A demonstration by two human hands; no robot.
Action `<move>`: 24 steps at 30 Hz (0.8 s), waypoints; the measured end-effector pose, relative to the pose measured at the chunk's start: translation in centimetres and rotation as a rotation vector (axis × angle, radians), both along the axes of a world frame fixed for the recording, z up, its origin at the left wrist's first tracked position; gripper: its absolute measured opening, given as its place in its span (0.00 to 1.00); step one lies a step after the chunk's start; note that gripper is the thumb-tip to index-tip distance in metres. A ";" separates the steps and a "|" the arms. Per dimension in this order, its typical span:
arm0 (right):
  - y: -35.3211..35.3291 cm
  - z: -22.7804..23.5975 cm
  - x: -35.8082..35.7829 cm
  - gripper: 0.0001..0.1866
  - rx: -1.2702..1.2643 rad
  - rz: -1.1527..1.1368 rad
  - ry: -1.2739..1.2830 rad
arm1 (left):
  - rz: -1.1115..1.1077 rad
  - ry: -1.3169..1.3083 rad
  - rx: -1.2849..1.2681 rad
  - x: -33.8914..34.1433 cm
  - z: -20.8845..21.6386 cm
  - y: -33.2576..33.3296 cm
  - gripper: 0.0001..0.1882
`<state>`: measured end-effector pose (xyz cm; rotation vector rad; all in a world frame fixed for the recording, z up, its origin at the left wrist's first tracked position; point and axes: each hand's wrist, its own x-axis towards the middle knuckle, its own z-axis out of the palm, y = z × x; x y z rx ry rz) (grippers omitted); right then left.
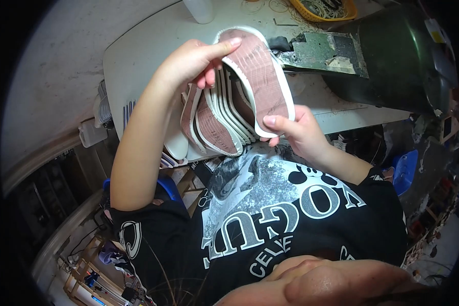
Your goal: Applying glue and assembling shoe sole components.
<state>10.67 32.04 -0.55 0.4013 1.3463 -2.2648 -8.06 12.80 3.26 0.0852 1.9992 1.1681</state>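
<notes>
Both my hands hold up one shoe insole (262, 76), with a pinkish-brown face and a raised white rim. My left hand (201, 58) pinches its far end, thumb on the brown face and fingers behind. At the near end my right hand (298, 130) grips it the same way, thumb on top. Just below and left, several more insoles (214, 127) stand on edge in a leaning row on the pale table, some showing brown faces and others only white rims. The held insole covers part of that row.
On the right of the table (143, 61) stands a dark green machine (392, 61), its flat arm (329, 53) reaching towards the held insole. Far back are a yellow basket (324, 10) of thin strands, a translucent cup (199, 10) and a hex key (284, 22). A blue bin (405, 171) sits lower right.
</notes>
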 end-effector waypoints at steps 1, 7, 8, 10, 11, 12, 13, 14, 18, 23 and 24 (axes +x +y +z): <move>0.0 0.4 -0.2 0.13 -0.036 -0.043 0.034 | 0.001 -0.001 -0.008 -0.5 -0.4 -0.1 0.33; 0.1 1.6 -3.3 0.13 -0.016 0.002 0.061 | -0.102 0.046 -0.072 -3.6 -0.8 -0.4 0.37; 0.2 1.7 -3.6 0.13 0.003 0.050 0.068 | -0.115 0.040 -0.065 -3.9 -0.2 -0.4 0.37; 0.1 1.9 -3.4 0.14 -0.002 0.081 0.087 | -0.124 0.020 -0.069 -3.3 1.3 -0.7 0.35; 0.1 1.9 -3.3 0.14 0.032 0.185 0.047 | -0.111 0.018 -0.113 -2.9 1.8 -1.1 0.33; -0.1 2.6 -2.0 0.14 0.021 0.226 0.064 | -0.049 -0.008 0.045 -0.7 2.6 -1.5 0.30; -0.3 2.8 -1.3 0.15 0.013 0.276 0.056 | 0.102 -0.018 0.063 0.8 2.7 -2.1 0.27; -0.2 2.9 -1.1 0.15 0.044 0.304 0.090 | 0.227 -0.072 0.417 3.0 2.3 -2.0 0.24; 0.9 3.1 -1.2 0.16 0.392 0.493 0.454 | 0.477 -0.331 1.002 8.4 0.0 -1.3 0.20; 1.0 3.3 -2.0 0.15 0.522 -0.007 0.604 | 0.632 0.098 0.883 10.2 -0.6 1.4 0.17; 0.6 3.2 -2.0 0.14 0.655 -0.045 0.729 | 0.672 0.157 0.890 10.5 -0.5 1.7 0.17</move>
